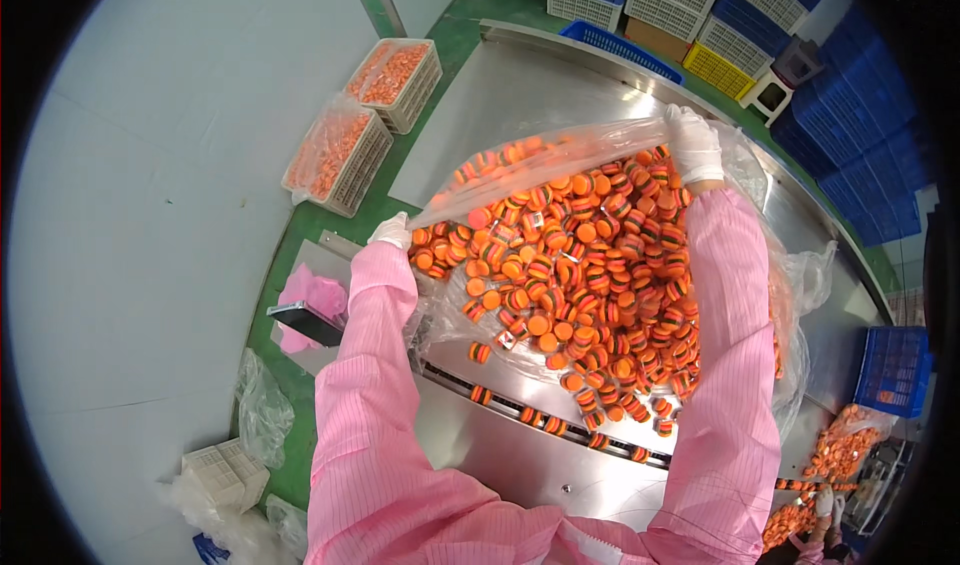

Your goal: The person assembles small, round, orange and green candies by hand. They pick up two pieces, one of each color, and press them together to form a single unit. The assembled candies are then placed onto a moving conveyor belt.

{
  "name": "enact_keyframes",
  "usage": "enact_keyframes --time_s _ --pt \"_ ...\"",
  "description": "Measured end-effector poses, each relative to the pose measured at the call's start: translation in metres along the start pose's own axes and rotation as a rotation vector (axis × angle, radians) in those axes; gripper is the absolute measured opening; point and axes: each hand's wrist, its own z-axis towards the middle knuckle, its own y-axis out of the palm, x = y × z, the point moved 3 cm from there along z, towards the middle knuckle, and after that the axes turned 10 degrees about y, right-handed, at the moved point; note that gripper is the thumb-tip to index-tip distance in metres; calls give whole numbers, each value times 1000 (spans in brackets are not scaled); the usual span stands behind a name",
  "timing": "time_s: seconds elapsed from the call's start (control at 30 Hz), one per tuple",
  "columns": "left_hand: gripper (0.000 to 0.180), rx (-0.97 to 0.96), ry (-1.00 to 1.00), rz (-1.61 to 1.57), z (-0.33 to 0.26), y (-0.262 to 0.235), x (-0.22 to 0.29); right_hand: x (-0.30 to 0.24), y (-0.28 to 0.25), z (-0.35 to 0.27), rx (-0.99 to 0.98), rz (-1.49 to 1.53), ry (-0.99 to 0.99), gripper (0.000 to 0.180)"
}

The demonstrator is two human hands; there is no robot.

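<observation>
A clear plastic bag point(590, 152) is stretched between my two white-gloved hands, its edge pulled taut on a slant over the steel table. My left hand point(391, 231) is closed on the bag's near-left corner. Farther off to the right, my right hand point(695, 143) grips the other end of the edge, fingers wrapped round the film. Below and behind it lies a big heap of small round burger-shaped pieces point(620, 275), orange with dark and red layers. Some pieces show through the film. Others have spilled toward the near side, and my right forearm hides part of the heap.
Along the table's near side runs a narrow conveyor track point(510, 406) carrying a spaced row of pieces. Filled white crates point(355, 180) stand on the floor at left. A phone point(305, 322) rests beside pink cloth. Blue crates point(865, 165) are stacked at right; another person's gloved hands point(830, 505) show lower right.
</observation>
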Motion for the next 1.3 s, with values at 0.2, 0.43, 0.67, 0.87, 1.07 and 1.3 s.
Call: enact_keyframes --time_s 0.2,0.43,0.67,0.87,1.07,1.3 --pt "29 127 -118 -312 4 -3 -7 14 8 9 -136 6 109 19" --pt "15 244 98 -485 -34 -53 2 21 14 18 -174 34 168 20" --pt "15 103 -40 -797 -83 -93 45 15 11 9 -191 -7 205 18" --pt "19 141 51 -1104 -99 -97 62 13 -6 6 -173 6 237 17" --pt "7 23 58 -1049 -141 -148 96 21 -8 6 -207 79 370 21" --pt "6 0 161 -1145 -163 -160 179 24 -3 -36 -282 176 309 65"
